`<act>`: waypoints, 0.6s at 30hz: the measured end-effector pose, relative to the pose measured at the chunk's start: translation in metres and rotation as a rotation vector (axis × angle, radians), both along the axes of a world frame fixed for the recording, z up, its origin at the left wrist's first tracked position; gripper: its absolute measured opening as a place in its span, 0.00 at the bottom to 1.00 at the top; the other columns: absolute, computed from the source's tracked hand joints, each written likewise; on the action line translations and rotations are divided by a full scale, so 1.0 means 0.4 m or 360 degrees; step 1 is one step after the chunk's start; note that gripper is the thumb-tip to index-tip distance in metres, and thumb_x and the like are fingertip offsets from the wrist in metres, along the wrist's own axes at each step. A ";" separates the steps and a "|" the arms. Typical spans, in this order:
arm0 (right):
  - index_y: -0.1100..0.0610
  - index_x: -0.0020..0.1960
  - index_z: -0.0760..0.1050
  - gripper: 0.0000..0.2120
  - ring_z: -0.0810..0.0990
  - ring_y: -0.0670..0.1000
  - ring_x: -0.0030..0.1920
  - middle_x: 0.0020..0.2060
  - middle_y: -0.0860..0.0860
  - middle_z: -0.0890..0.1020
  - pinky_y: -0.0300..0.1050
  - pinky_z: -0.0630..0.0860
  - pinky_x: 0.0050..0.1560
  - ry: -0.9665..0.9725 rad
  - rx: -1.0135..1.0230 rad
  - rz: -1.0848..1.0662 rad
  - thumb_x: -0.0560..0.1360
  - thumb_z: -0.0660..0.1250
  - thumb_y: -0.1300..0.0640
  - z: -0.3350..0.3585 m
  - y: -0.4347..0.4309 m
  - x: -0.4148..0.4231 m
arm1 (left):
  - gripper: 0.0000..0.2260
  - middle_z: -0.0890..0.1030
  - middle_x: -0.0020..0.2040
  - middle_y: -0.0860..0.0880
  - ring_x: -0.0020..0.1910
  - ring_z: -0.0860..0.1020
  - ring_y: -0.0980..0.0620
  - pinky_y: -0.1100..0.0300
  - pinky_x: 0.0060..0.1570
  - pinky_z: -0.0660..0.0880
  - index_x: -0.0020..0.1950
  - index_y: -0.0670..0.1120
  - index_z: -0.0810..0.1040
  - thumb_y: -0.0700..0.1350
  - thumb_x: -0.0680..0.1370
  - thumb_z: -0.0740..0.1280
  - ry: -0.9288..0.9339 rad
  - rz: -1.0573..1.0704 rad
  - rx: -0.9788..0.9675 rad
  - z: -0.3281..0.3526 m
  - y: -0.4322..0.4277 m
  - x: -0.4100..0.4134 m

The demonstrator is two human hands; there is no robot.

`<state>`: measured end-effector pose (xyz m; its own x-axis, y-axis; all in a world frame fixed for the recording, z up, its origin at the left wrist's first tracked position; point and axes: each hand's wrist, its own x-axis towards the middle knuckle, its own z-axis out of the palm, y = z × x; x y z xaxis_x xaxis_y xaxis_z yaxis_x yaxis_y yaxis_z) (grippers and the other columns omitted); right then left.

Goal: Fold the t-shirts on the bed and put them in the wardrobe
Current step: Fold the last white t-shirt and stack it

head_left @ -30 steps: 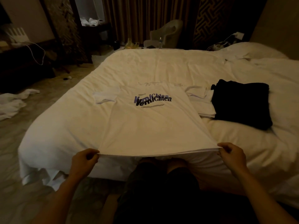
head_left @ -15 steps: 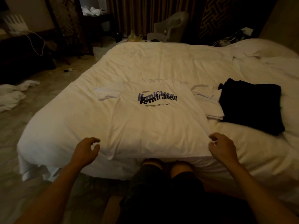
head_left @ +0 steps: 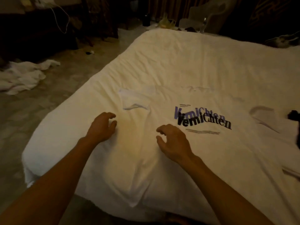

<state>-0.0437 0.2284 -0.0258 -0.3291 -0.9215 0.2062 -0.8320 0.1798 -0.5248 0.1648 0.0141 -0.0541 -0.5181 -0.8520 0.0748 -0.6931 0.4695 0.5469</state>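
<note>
**Two hands are hovering over the left part of the printed t-shirt**

In the lower half of the frame both forearms are reaching forward over the bed edge. The left hand (head_left: 102,125) is hanging near the shirt's side seam, and the right hand (head_left: 172,140) is hanging beside it, closer to the print. On both hands the fingers are loosely curled, a little apart, and are holding nothing. Whether the fingertips are touching the cloth, I cannot tell.

The white t-shirt (head_left: 211,151) is lying face up on the bed (head_left: 178,62), in the middle of the frame, with its hem toward the viewer. I think the side fold is beginning now. To do it well, one hand should be pinching near the sleeve (head_left: 134,101) and the other lower on the same edge. Both should be carrying the edge toward the centre in one straight line, so the print (head_left: 203,120) is staying flat.

The cloth between the hands is wrinkling, and smoothing it first is advisable. At the right edge of the frame a black garment (head_left: 293,117) is lying near the other sleeve and may be limiting the space there. Farther away, at the left, white cloths (head_left: 24,75) are lying on the floor. At the top a pale chair (head_left: 207,13) is standing behind the bed. No wardrobe is showing.
</note>
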 end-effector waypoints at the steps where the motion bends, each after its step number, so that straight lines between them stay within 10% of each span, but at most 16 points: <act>1: 0.54 0.60 0.78 0.14 0.78 0.52 0.53 0.53 0.51 0.81 0.48 0.75 0.55 0.0021 0.0015 0.0042 0.77 0.64 0.51 -0.016 -0.057 0.007 | 0.16 0.78 0.62 0.41 0.60 0.77 0.41 0.52 0.62 0.70 0.66 0.42 0.78 0.45 0.80 0.68 0.0007 0.0011 0.0006 -0.006 -0.049 -0.021; 13: 0.55 0.50 0.80 0.08 0.75 0.57 0.49 0.47 0.53 0.79 0.50 0.76 0.42 0.0552 -0.0171 0.0121 0.71 0.71 0.58 -0.159 -0.556 0.023 | 0.29 0.72 0.68 0.40 0.65 0.74 0.39 0.46 0.64 0.71 0.76 0.47 0.65 0.60 0.80 0.62 -0.0110 0.0183 0.0073 -0.093 -0.509 -0.279; 18: 0.57 0.40 0.78 0.05 0.75 0.57 0.42 0.39 0.53 0.77 0.46 0.69 0.31 0.0610 -0.0205 0.0119 0.70 0.74 0.58 -0.182 -0.632 0.024 | 0.13 0.76 0.56 0.40 0.51 0.79 0.40 0.48 0.53 0.77 0.58 0.48 0.79 0.55 0.80 0.66 -0.0016 0.0201 0.0065 -0.118 -0.566 -0.301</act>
<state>-0.0339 -0.0246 -0.0987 -0.1391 -0.8987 0.4159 -0.9800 0.0645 -0.1885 0.0442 -0.2122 -0.1014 -0.4069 -0.9128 0.0339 -0.7510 0.3555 0.5565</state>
